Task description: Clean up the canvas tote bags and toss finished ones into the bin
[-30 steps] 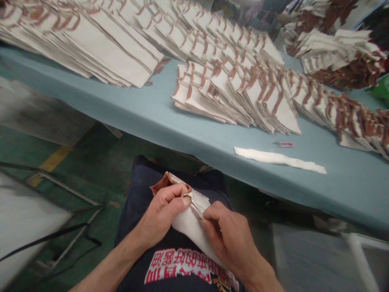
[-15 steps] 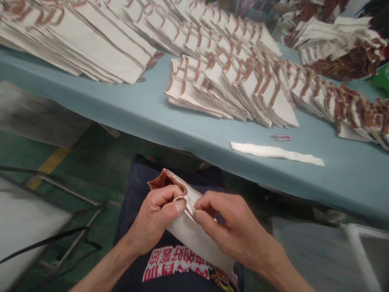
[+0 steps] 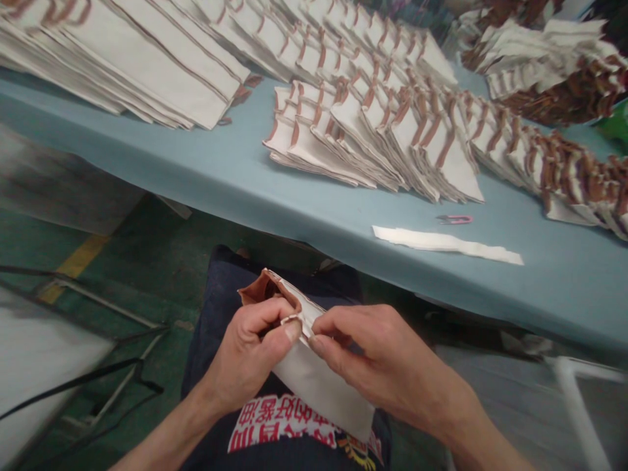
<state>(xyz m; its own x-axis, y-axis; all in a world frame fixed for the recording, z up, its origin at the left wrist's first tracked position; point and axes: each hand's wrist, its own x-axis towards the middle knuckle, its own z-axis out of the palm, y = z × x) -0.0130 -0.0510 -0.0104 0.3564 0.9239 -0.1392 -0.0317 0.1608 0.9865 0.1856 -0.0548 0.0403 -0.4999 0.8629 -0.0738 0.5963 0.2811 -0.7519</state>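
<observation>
Over my lap lies a small white fabric pouch (image 3: 324, 386) with a brown lining showing at its opening. My left hand (image 3: 252, 347) pinches the pouch's edge near the opening, thumb on top and fingers curled beneath. Close beside it, my right hand (image 3: 377, 363) grips the side edge of the same pouch between thumb and forefinger. The two sets of fingertips are a short way apart along the seam. Under the pouch is a dark blue apron (image 3: 216, 307) with red and white printed characters.
On the blue-covered table (image 3: 314, 216) ahead lie overlapping rows of white pouches with brown trim (image 3: 373, 144). A pink thread snipper (image 3: 456, 219) and a white fabric strip (image 3: 446, 245) rest near its front edge. Larger flat white pieces (image 3: 167, 72) are stacked at left.
My right fingertips have shifted slightly up and left along the pouch's edge, towards my left hand. My left hand keeps its pinch, and the pouch has hardly moved.
</observation>
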